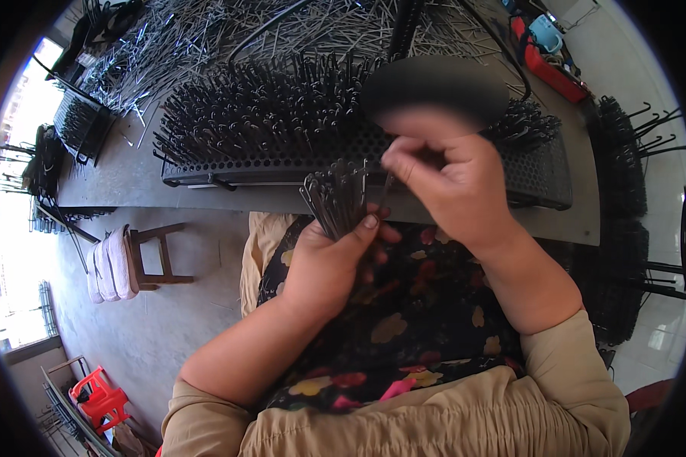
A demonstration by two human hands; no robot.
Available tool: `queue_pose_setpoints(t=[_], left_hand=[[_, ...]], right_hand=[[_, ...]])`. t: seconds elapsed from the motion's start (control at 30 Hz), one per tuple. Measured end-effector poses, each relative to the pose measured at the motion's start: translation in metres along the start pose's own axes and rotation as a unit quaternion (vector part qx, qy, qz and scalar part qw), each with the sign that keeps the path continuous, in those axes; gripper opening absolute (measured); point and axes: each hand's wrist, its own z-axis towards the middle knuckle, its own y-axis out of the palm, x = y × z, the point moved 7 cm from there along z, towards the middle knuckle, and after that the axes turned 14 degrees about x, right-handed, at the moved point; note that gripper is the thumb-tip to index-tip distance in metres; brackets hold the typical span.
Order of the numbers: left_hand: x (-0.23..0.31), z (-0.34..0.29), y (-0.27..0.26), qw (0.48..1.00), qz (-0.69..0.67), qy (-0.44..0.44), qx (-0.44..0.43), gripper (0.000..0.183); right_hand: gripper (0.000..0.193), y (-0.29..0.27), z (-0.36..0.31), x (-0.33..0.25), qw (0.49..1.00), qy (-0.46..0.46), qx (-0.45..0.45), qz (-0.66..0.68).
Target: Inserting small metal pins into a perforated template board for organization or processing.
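Fingers of the left hand [329, 263] are clenched round a fanned bundle of thin dark metal wire pieces [337, 199], thumb pressed across the stems, the tips pointing up and away just above the lap; the right hand [442, 183] sits just right of the bundle and slightly higher, its thumb and forefinger pinched together, apparently on a single wire, though the piece itself is too fine and blurred to be sure.

Risk, as I judge it, lies in the loose fan; if the left thumb slackens, wires could slide out and drop onto the flower-patterned dark cloth [404, 320] over the lap or to the floor; the pinched wire could also snag its neighbours and drag several free at once, and the sharp ends stand close to the right fingers.

Just beyond the hands a black perforated metal rack [297, 164] rests on the near edge of a grey worktable [122, 179], bristling with upright dark wire pieces; farther off lies a loose heap of silvery wire [206, 38]; a red tray [552, 72] sits at the far right.

The concrete floor [190, 305] to the left carries a small wooden stool [156, 255] draped with pale cloth and, nearer, a red plastic stool [99, 396]; daylight floods in from the far left.
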Motion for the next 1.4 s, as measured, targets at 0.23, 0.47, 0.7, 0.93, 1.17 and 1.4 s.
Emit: queue_pose_setpoints(t=[0.23, 0.47, 0.7, 0.93, 1.17, 1.4], left_hand=[[0.001, -0.002, -0.01, 1.0, 0.024, -0.011, 0.011, 0.012], [-0.005, -0.001, -0.015, 0.999, 0.005, -0.032, 0.032, 0.008], [0.007, -0.003, -0.014, 0.998, -0.053, 0.02, 0.035, 0.007], [0.009, -0.006, -0.008, 0.999, 0.001, 0.026, 0.032, 0.01], [0.004, -0.004, -0.012, 0.999, -0.014, 0.025, 0.018, 0.013], [0.009, -0.008, -0.006, 0.999, -0.005, 0.039, -0.008, 0.015]], right_hand=[[0.038, 0.01, 0.007, -0.024, 0.866, -0.348, 0.092, -0.348], [0.038, 0.025, 0.013, -0.024, 0.846, -0.36, 0.082, -0.385], [0.032, 0.014, -0.012, 0.005, 0.997, 0.075, -0.022, 0.017], [0.024, 0.004, 0.007, 0.013, 0.977, 0.189, -0.047, 0.089], [0.02, -0.001, 0.006, 0.008, 0.988, 0.142, -0.036, 0.049], [0.017, 0.012, -0.012, 0.018, 0.97, 0.21, -0.095, 0.078]])
